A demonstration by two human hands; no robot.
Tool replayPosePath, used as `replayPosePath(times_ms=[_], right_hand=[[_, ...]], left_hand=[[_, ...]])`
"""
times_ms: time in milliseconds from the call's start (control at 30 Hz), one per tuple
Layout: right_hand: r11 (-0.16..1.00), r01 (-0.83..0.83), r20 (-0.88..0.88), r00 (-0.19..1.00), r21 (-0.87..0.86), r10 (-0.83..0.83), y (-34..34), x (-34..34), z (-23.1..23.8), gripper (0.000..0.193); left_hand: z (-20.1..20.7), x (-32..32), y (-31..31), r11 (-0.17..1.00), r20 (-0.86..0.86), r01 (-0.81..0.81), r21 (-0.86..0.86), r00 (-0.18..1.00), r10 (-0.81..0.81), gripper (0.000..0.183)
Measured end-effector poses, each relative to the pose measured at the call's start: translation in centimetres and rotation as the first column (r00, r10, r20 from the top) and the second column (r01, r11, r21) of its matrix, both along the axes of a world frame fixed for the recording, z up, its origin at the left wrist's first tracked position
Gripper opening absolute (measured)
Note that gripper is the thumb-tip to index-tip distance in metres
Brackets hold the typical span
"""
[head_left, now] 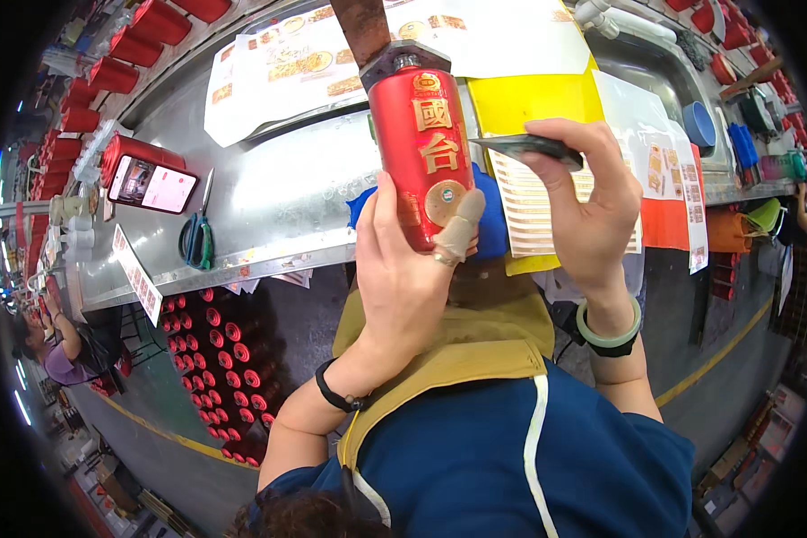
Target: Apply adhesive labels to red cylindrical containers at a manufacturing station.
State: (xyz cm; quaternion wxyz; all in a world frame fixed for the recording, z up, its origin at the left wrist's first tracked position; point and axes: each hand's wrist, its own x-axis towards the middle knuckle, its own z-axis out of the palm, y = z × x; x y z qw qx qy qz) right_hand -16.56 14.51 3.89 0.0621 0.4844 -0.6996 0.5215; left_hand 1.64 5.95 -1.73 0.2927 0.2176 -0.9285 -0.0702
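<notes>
The left hand point(399, 278) grips the upright red bottle point(424, 152); beside it, the right hand point(583, 211) pinches a dark flat tool point(527, 146) pointing at the bottle.

Bare steel counter point(287, 179) open to my left, scissors point(197, 240) and phone point(155, 186) at its far side, sticker sheet point(556, 211) crowding my right, red bottle point(421, 143) blocking centre.
</notes>
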Motion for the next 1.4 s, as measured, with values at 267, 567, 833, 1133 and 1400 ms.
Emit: replayPosePath(times_ms=[267, 567, 833, 1133, 1400], right_hand=[[0.971, -0.222, -0.319, 0.918, 0.085, 0.237, -0.2, 0.3, -2.2, 0.027], [0.979, -0.184, -0.299, 0.932, 0.092, 0.203, -0.8, -0.2, -0.9, 0.023], [0.954, -0.263, -0.296, 0.909, 0.143, 0.295, -2.0, 0.9, -1.3, 0.020], [0.926, -0.364, -0.337, 0.863, 0.101, 0.376, -0.8, 1.1, -2.0, 0.019], [0.877, -0.460, -0.384, 0.792, 0.138, 0.476, 0.4, 2.6, -2.0, 0.022]], left_hand=[[-1.0, 1.2, -1.2, 0.963, -0.164, 0.018, 0.270, 0.986, 0.028, 0.089], [-2.0, 2.4, -2.1, 0.944, -0.145, 0.087, 0.320, 0.989, -0.042, 0.080], [-0.2, 1.5, -1.8, 0.894, -0.117, 0.053, 0.445, 0.993, -0.001, 0.093], [-2.0, 1.7, -2.0, 0.915, -0.196, 0.037, 0.401, 0.980, 0.046, 0.102], [-2.1, 1.5, -2.5, 0.857, -0.197, 0.111, 0.503, 0.980, -0.011, 0.097]])
